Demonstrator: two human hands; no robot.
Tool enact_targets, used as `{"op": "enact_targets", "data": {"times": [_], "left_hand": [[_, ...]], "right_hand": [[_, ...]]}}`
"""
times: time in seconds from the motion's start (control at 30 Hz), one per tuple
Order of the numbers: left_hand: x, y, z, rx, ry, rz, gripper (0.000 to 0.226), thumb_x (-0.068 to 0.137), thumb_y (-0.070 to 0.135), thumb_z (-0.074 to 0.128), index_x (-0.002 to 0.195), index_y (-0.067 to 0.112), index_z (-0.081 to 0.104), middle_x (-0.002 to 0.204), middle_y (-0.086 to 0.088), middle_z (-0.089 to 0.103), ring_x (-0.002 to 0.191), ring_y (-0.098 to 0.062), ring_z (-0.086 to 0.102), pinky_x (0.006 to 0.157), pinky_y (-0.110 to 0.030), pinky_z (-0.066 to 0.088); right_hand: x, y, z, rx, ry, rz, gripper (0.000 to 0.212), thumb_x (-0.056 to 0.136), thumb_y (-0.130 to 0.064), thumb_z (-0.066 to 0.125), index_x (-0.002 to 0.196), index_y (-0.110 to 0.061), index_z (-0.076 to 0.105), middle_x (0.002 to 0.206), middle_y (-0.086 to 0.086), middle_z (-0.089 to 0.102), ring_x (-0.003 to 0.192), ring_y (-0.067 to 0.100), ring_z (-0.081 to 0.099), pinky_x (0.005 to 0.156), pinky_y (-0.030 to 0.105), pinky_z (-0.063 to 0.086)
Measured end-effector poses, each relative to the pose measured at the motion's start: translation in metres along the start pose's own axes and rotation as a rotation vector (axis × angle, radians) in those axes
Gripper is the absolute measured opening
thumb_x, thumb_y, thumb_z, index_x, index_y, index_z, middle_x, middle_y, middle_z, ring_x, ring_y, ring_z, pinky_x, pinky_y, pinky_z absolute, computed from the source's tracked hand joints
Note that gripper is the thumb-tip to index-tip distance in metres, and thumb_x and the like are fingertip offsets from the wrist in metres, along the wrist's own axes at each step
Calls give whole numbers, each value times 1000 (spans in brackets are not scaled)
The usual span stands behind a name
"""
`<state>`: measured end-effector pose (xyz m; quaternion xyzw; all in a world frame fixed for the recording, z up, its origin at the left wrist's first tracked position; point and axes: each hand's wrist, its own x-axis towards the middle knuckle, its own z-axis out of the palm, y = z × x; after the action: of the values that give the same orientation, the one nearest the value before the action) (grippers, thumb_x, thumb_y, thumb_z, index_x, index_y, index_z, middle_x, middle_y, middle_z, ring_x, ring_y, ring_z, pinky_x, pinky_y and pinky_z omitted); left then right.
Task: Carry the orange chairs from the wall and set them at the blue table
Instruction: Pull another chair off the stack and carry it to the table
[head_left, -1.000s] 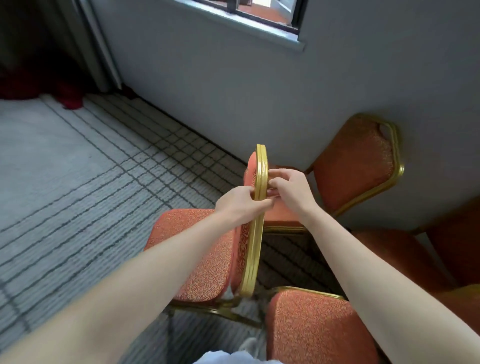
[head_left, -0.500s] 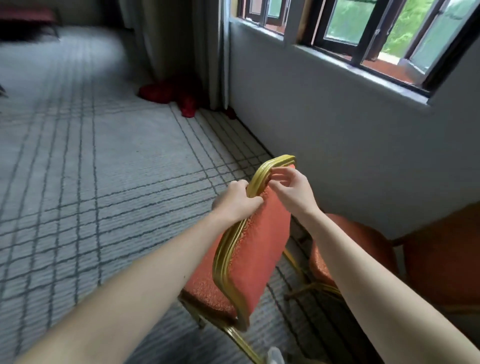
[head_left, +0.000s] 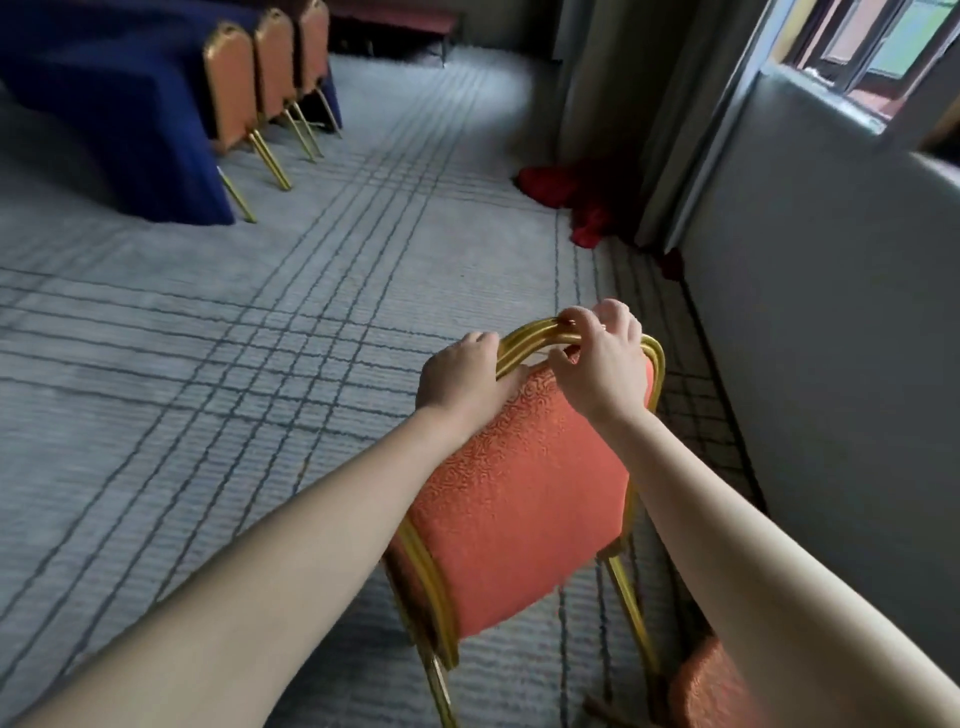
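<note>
An orange chair with a gold frame is right in front of me, its padded back facing me. My left hand grips the top left of the gold frame. My right hand grips the top rail just to the right of it. The blue table, draped in dark blue cloth, stands at the far left. Three orange chairs stand in a row along its near side.
Grey carpet with dark grid lines stretches between me and the table. A grey wall with a window runs along the right. Red cloth lies by a curtain. Part of another orange chair shows at the bottom right.
The view has swung left from the wall to the room. The held chair turned with it, its back now facing me. The blue table has come into sight.
</note>
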<state>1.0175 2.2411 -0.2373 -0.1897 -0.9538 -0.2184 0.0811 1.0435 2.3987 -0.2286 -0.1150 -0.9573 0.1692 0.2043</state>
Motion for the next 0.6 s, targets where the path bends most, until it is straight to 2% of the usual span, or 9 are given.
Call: {"op": "enact_targets", "data": {"times": [0.17, 0.4, 0.5, 0.6], "left_hand": [[9, -2, 5, 93, 72, -64, 38, 87, 56, 50, 93, 20, 58, 98, -4, 65, 86, -30, 63, 61, -30, 32], [26, -6, 9, 141, 109, -79, 38, 87, 55, 49, 90, 19, 58, 92, -2, 64, 77, -26, 61, 58, -30, 31], [40, -24, 7, 172, 118, -79, 37, 88, 54, 50, 89, 18, 59, 91, -3, 64, 77, -27, 61, 58, -29, 31], [56, -38, 6, 171, 107, -73, 37, 89, 52, 51, 91, 16, 59, 92, -4, 64, 78, -27, 61, 58, -30, 34]], "right_hand": [[18, 1, 12, 117, -66, -29, 45, 83, -29, 67, 124, -19, 50, 121, 2, 57, 116, 23, 52, 94, 37, 43], [33, 12, 32, 90, -80, -112, 57, 85, -31, 61, 137, -18, 43, 139, 1, 47, 137, 21, 34, 113, 37, 24], [48, 4, 38, 101, -149, -159, 62, 85, -27, 61, 143, -18, 39, 144, 0, 43, 140, 19, 30, 114, 36, 25], [67, -6, 42, 129, -222, -118, 63, 85, -20, 61, 144, -19, 37, 145, 0, 41, 140, 18, 30, 113, 37, 30]]}}
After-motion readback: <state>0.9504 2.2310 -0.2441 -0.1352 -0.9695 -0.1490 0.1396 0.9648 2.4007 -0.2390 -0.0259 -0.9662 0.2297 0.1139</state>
